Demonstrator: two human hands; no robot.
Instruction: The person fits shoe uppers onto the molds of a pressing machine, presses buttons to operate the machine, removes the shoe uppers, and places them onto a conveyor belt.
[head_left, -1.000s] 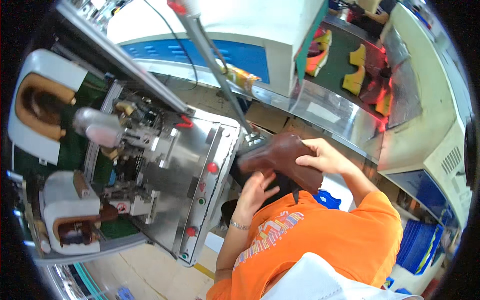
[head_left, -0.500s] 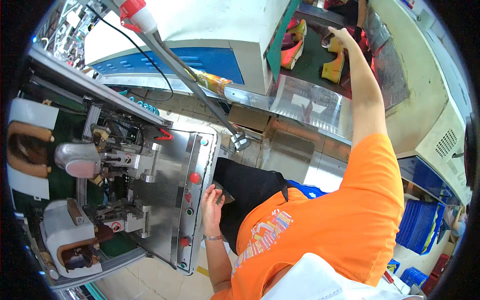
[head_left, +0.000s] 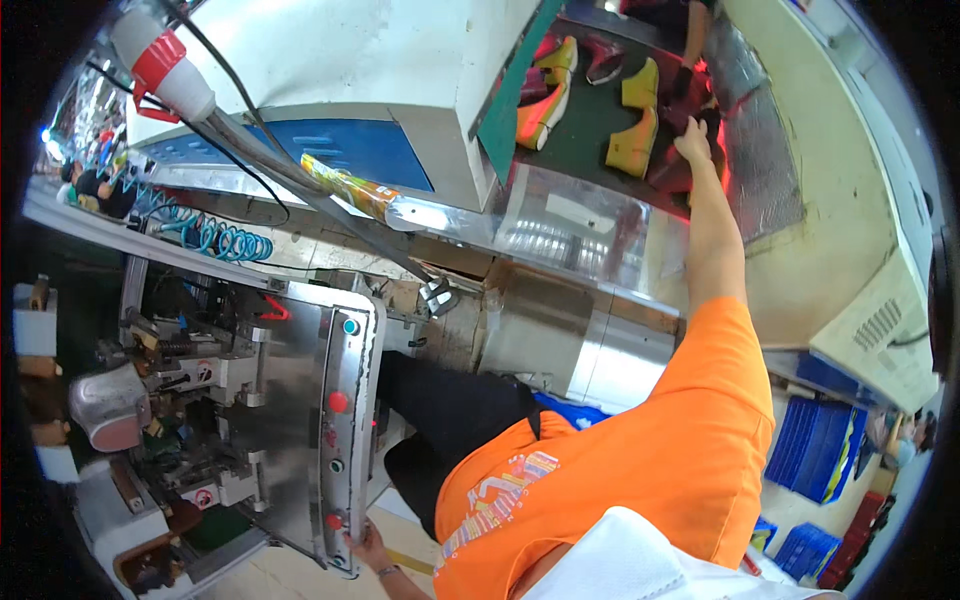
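Observation:
My right arm reaches far forward under the hood at the top right. Its hand [head_left: 692, 143], thumb and fingers apart, is at a dark red shoe part [head_left: 668, 168]; contact is unclear. Left of it on the dark green belt [head_left: 590, 130] stand a yellow shoe upper [head_left: 633, 145], another yellow shoe upper [head_left: 640, 84] and a yellow-and-orange shoe upper [head_left: 543, 118]. Low beside my body, my left hand [head_left: 368, 548] has its fingers loosely spread at the edge of the machine's metal control panel [head_left: 300, 400], near a red button [head_left: 333, 521].
A shoe-forming machine with a rounded metal head [head_left: 110, 405] stands at left. Grey cable with a red plug [head_left: 155, 60] crosses in front of the white cabinet [head_left: 330, 50]. Another person's arm [head_left: 697, 40] enters the hood from the far side. Blue crates [head_left: 810, 445] stand at right.
My right hand has left the far yellow upper, now standing on the belt, and shifted nearer to the dark red part. My left hand has dropped along the panel's edge. The view has shifted.

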